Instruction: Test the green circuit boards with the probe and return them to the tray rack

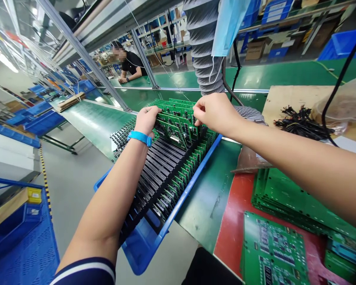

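A blue tray carries a black rack of upright circuit boards. The left grip pinches one by its corner; the right grip curls beside them, its hold unclear. Farther off, a person leans.

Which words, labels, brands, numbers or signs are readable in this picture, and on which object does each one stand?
None reads clearly.
Green rectangular circuit board, lower right: digit shapes like 8s, too blurred to confirm.
Blue plastic bin, upper right: white label, too small.
Small yellow plastic box, far left: pale label, too blurred.
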A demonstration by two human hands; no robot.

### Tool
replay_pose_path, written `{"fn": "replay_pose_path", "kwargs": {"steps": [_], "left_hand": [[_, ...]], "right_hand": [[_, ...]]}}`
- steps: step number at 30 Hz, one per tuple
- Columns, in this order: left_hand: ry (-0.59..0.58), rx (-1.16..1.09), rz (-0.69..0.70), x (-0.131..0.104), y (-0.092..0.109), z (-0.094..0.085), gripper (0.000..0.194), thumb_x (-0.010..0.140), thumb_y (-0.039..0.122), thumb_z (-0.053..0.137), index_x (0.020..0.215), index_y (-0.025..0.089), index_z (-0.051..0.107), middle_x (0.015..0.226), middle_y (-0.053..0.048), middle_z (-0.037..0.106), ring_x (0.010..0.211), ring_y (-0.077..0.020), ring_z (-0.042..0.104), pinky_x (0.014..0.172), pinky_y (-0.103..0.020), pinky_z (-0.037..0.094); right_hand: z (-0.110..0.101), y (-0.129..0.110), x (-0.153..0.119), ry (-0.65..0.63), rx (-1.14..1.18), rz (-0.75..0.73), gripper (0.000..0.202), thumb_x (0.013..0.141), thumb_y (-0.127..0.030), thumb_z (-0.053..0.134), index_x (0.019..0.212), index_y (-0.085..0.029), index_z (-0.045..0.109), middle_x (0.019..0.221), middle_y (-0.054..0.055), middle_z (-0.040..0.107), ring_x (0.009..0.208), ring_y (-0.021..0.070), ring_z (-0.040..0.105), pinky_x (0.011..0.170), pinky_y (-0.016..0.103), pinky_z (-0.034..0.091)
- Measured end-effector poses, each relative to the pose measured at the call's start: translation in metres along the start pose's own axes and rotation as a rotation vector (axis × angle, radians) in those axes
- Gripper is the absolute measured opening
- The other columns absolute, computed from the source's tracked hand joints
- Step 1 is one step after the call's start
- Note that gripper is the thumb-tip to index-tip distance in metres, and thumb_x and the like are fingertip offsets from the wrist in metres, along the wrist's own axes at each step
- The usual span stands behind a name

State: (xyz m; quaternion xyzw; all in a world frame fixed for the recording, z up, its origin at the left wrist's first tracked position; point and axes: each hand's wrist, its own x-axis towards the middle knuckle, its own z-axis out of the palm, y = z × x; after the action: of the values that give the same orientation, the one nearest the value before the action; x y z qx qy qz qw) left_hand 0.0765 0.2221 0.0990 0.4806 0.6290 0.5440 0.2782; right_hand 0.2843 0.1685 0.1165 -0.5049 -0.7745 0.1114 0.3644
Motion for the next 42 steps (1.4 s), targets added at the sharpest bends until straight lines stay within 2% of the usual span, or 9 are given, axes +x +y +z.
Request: {"fn": "replay_pose_path", "kwargs": {"steps": [7,12,16,20,26,29,36,38,42], "left_hand": [[-0.006,-0.029,-0.099,-0.002,0.003,0.0,0.009,0.071,0.018,0.064,0.071,0.02,0.056,0.062,0.003,0.045,0.057,-0.012,0.044,0.051,-0.024,0.034],[-0.01,-0.028,-0.095,-0.002,0.002,0.0,0.01,0.071,0.018,0.066,0.07,0.02,0.056,0.065,0.002,0.048,0.059,-0.0131,0.047,0.052,-0.025,0.034],[0.002,-0.023,-0.082,0.0,0.0,0.001,0.007,0.072,0.02,0.064,0.072,0.021,0.057,0.066,0.002,0.049,0.061,-0.0142,0.047,0.053,-0.026,0.035],[0.014,-0.024,-0.064,0.001,-0.001,0.002,0.008,0.072,0.022,0.064,0.074,0.021,0.056,0.067,0.002,0.05,0.064,-0.0146,0.049,0.056,-0.026,0.038],[0.015,-0.032,-0.015,-0.003,-0.001,0.004,0.028,0.077,0.044,0.067,0.074,0.02,0.054,0.068,0.001,0.049,0.064,-0.0153,0.051,0.059,-0.028,0.041],[0.073,-0.052,-0.052,-0.004,-0.003,0.004,0.031,0.087,0.05,0.052,0.078,0.021,0.053,0.07,0.0,0.049,0.061,-0.0164,0.052,0.054,-0.028,0.038],[0.173,-0.074,-0.031,0.006,-0.012,0.007,0.012,0.084,0.021,0.043,0.086,0.021,0.055,0.081,-0.003,0.054,0.079,-0.0196,0.06,0.062,-0.03,0.046],[0.194,-0.072,0.016,0.01,-0.016,0.009,0.012,0.082,0.02,0.042,0.082,0.021,0.054,0.082,-0.003,0.054,0.084,-0.0193,0.059,0.068,-0.03,0.048],[0.205,-0.062,0.107,0.018,-0.022,0.011,0.006,0.08,0.023,0.046,0.077,0.022,0.051,0.086,-0.002,0.054,0.093,-0.0187,0.057,0.076,-0.029,0.048]], "right_hand": [[-0.002,0.001,0.003,-0.051,-0.061,0.047,0.028,0.081,-0.008,0.05,0.059,-0.014,0.065,0.052,0.004,0.063,0.055,0.0148,0.06,0.061,0.028,0.046],[-0.007,-0.016,-0.005,0.008,-0.255,-0.049,0.025,0.09,-0.028,0.052,0.083,-0.012,0.07,0.085,0.012,0.068,0.086,0.0252,0.063,0.076,0.036,0.046],[-0.002,-0.023,-0.009,-0.056,-0.128,-0.09,0.025,0.089,-0.033,0.056,0.078,-0.015,0.069,0.073,0.006,0.063,0.075,0.02,0.061,0.073,0.032,0.045],[0.002,-0.025,-0.007,0.033,-0.1,-0.117,0.02,0.09,-0.031,0.056,0.084,-0.016,0.07,0.084,0.007,0.064,0.084,0.0193,0.06,0.077,0.031,0.043],[0.009,-0.035,-0.002,-0.126,-0.059,-0.108,0.022,0.085,-0.017,0.053,0.067,-0.016,0.067,0.068,0.007,0.066,0.07,0.0195,0.063,0.07,0.031,0.046],[0.008,-0.034,-0.003,0.026,0.08,-0.068,0.026,0.083,-0.012,0.049,0.063,-0.017,0.064,0.06,0.004,0.065,0.064,0.0169,0.065,0.069,0.029,0.048],[-0.03,-0.012,0.001,0.565,0.467,-0.122,0.021,0.086,-0.017,0.049,0.067,-0.017,0.059,0.06,0.002,0.061,0.057,0.0152,0.069,0.048,0.023,0.049],[-0.038,-0.002,0.001,0.625,0.505,-0.115,0.021,0.085,-0.018,0.051,0.066,-0.019,0.057,0.057,0.001,0.059,0.055,0.0159,0.068,0.044,0.024,0.049],[-0.036,0.016,-0.007,0.573,0.433,-0.046,0.022,0.086,-0.022,0.053,0.064,-0.021,0.058,0.055,0.0,0.06,0.054,0.0132,0.067,0.048,0.022,0.05]]}}
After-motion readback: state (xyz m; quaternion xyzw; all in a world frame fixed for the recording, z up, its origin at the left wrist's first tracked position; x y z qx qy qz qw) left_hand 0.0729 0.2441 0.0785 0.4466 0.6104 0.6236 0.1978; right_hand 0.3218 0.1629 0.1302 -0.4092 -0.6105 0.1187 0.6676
